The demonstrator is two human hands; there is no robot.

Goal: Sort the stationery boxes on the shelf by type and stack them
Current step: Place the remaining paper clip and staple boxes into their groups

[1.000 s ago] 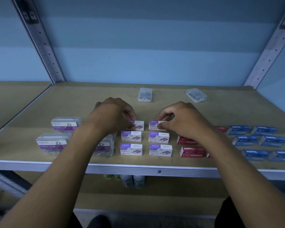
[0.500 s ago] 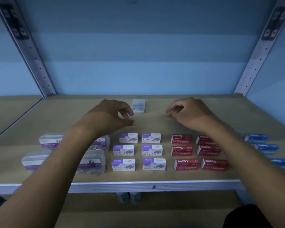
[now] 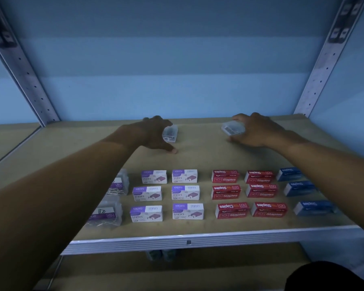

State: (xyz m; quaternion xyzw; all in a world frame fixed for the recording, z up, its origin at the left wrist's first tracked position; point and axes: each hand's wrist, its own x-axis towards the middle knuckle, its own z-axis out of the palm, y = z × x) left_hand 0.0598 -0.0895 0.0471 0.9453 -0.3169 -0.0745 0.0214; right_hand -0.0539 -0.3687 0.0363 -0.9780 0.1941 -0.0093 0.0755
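Two small clear plastic boxes lie at the back of the wooden shelf (image 3: 200, 156). My left hand (image 3: 153, 133) is spread around the left clear box (image 3: 171, 134), fingers over its far side and thumb on the shelf a little in front of it. My right hand (image 3: 256, 131) grips the right clear box (image 3: 232, 129), which is tilted between fingers and thumb. Nearer the front are sorted groups in rows: clear paper-clip boxes (image 3: 107, 211), white-and-purple staple boxes (image 3: 185, 193), red staple boxes (image 3: 226, 192) and blue staple boxes (image 3: 298, 187). My left forearm hides some paper-clip boxes.
Perforated metal uprights stand at the back left (image 3: 21, 68) and back right (image 3: 322, 64) against a blue wall. The shelf's white front edge (image 3: 187, 241) runs below the box rows. A lower shelf holds small bottles (image 3: 160, 254), mostly hidden.
Both hands left the purple staple boxes and reached to the back of the shelf. The left hand now surrounds one clear box and the right hand has taken hold of the other.
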